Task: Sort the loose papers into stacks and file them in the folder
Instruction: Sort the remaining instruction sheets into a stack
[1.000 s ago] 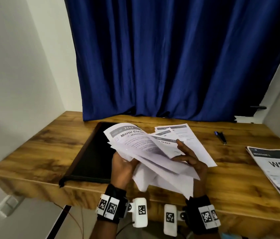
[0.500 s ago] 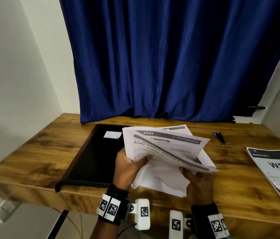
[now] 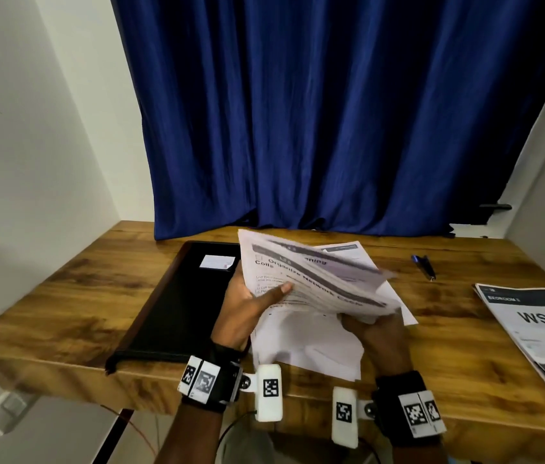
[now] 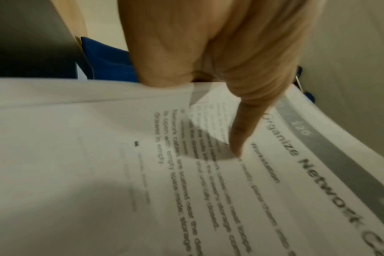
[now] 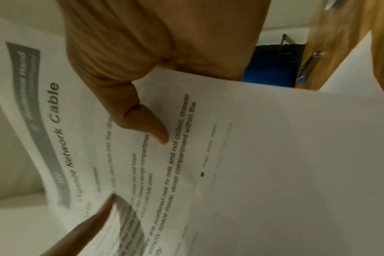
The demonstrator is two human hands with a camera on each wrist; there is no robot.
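Up close, my left hand (image 3: 244,306) and right hand (image 3: 378,333) pinched the papers (image 3: 308,283) over the wooden tabletop (image 3: 63,296); a blue curtain (image 3: 331,112) hung at twelve o'clock, white walls (image 3: 30,128) beside it.

Left of the fingers (image 3: 284,289), the desk (image 3: 63,296) is covered by the black folder (image 3: 177,309). Bare desk is left rightward, bounded by the pen (image 3: 424,266) and printed stack (image 3: 539,333).

Both hands raised before the body — left hand (image 3: 244,309) and right hand (image 3: 378,333) gripping, thumbs on top.
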